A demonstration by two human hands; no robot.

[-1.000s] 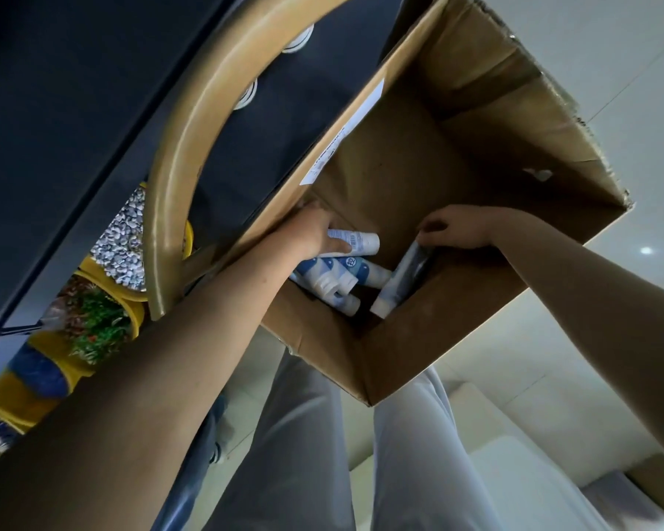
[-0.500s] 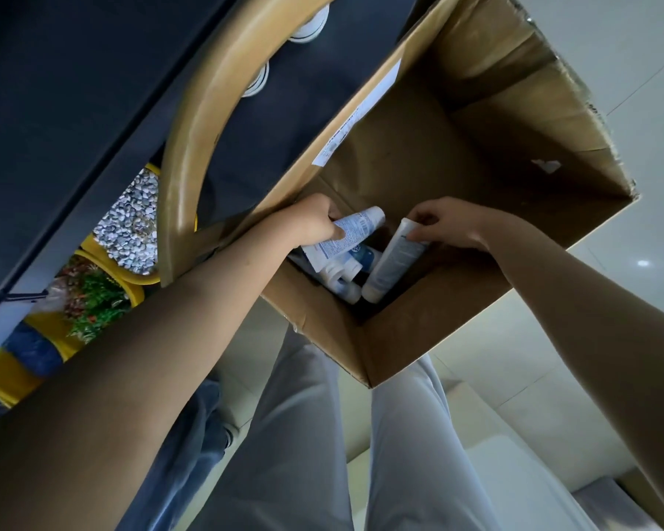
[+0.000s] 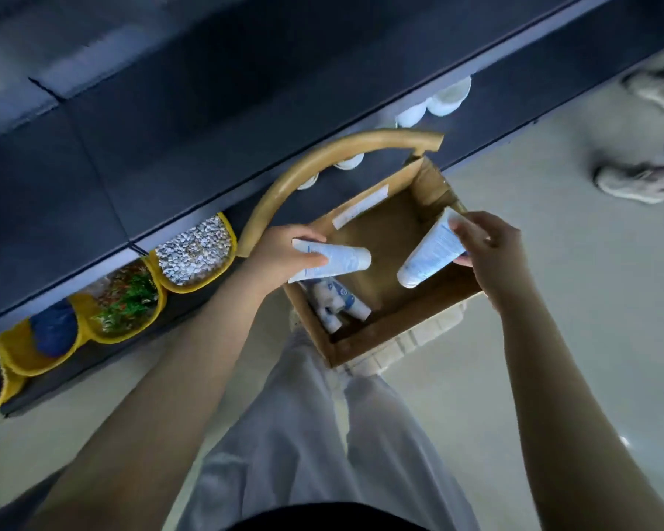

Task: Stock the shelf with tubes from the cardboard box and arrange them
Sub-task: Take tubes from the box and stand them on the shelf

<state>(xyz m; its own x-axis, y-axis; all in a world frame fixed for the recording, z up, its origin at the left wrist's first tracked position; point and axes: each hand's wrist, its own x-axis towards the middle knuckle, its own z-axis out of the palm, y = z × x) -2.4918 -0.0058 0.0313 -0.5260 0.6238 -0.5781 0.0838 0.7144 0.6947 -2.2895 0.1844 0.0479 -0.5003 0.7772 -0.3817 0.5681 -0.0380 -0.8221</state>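
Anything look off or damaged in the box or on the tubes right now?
Nothing damaged. The cardboard box sits open, a few tubes heaped loosely in its near corner. The left hand and right hand each hold an intact tube above it.

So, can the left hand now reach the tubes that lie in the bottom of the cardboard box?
Probably not yet: the left hand is already shut on a tube. The tubes in the box bottom lie just below it, uncovered, in the open cardboard box, so the path looks free.
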